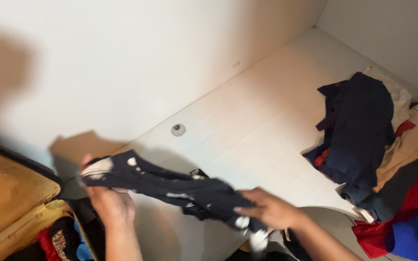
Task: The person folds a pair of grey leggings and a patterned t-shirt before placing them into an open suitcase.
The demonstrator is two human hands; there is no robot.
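Observation:
A dark navy garment with white spots (170,186) is stretched between both hands above a white shelf surface (262,121). My left hand (110,203) grips its left end, where a white edge shows. My right hand (269,210) grips its right end, and a bit of the cloth hangs down below the fingers. The garment is blurred and its exact kind cannot be told.
A pile of clothes (388,154) in navy, beige, white, red and blue lies at the right. At the lower left an open yellow-lined bag (10,203) holds more coloured clothes. A small round fitting (178,129) sits in the shelf. White walls close the back.

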